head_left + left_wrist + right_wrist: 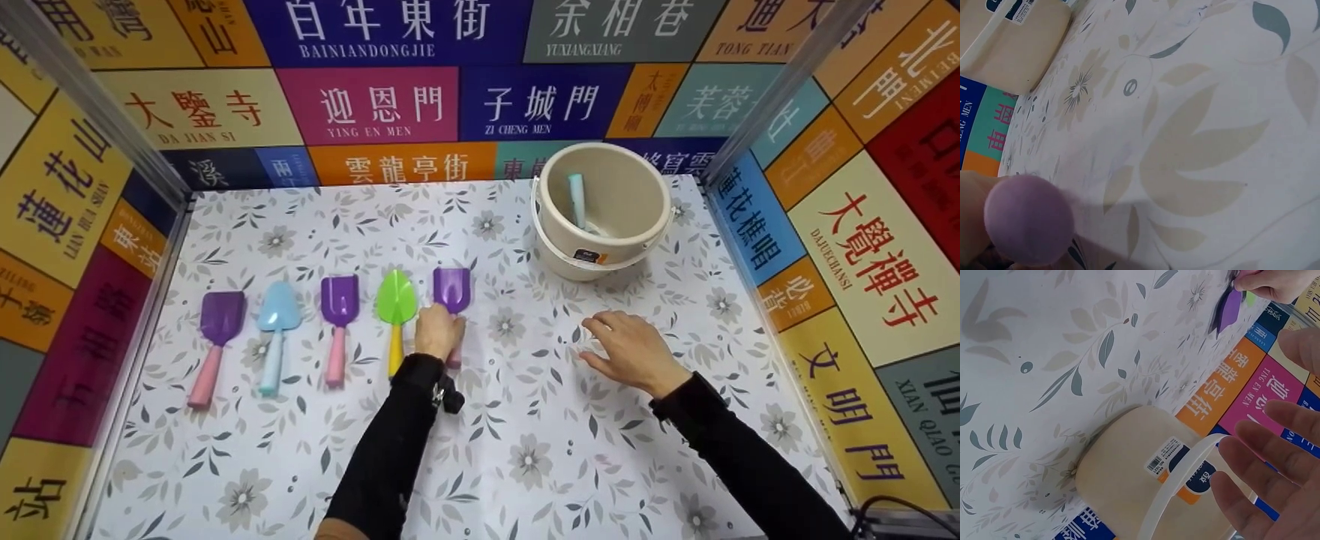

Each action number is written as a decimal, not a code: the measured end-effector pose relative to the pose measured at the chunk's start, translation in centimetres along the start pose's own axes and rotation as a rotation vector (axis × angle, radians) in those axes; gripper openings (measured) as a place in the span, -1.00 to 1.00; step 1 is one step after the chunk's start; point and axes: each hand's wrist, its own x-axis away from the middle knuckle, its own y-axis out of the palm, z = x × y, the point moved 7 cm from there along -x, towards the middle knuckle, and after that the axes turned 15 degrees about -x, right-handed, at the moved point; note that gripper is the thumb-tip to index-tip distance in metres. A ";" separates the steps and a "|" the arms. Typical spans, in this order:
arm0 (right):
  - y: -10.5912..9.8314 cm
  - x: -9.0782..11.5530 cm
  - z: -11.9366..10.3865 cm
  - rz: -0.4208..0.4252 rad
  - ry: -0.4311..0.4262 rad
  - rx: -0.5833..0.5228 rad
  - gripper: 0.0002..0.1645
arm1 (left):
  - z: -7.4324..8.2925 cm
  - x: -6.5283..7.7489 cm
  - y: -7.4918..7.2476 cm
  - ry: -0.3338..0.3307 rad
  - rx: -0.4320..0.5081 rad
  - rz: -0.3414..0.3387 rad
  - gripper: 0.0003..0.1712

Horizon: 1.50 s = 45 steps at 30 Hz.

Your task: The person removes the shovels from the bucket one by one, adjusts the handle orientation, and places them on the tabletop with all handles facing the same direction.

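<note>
My left hand [438,332] grips the pink handle [1028,220] of a toy shovel with a purple blade [451,289], the rightmost in a row on the table. Just left of that hand lies a green trowel [396,297] with a yellow handle. My right hand [634,352] is held in front of the beige bucket [1129,467], fingers spread and holding nothing. Inside the bucket, in the head view, a light blue handle [577,199] leans against the wall; the rest of that tool is hard to make out.
Farther left lie a purple shovel [340,300] with a pink handle, a light blue trowel [278,307] and another purple shovel [223,318]. Panels with printed signs [390,103] wall in the back and sides of the flower-patterned table [525,457].
</note>
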 end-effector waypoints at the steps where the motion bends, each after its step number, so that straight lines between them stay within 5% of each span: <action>1: 0.0 0.0 0.0 -0.003 0.003 0.000 -0.46 | 0.0 0.0 0.0 -0.002 0.005 -0.005 -0.73; 14: -0.3 0.1 0.1 0.004 -0.012 0.021 -0.47 | 0.1 0.1 -0.2 0.006 -0.019 0.011 -0.70; 21: -0.3 0.2 0.1 0.013 -0.017 0.024 -0.47 | 0.1 0.2 -1.4 0.071 -0.045 0.033 -0.66; 26: -0.3 0.2 0.0 0.013 -0.021 0.013 -0.47 | -0.1 0.9 -3.9 0.163 -0.103 0.072 -0.60; 35: -0.6 0.2 0.2 -0.003 0.015 -0.002 -0.48 | -0.7 4.3 -10.3 0.408 -0.104 0.270 -0.61; 45: -1.1 0.4 0.4 0.024 0.016 -0.002 -0.47 | -3.0 8.9 -12.5 0.641 -0.340 0.422 -0.52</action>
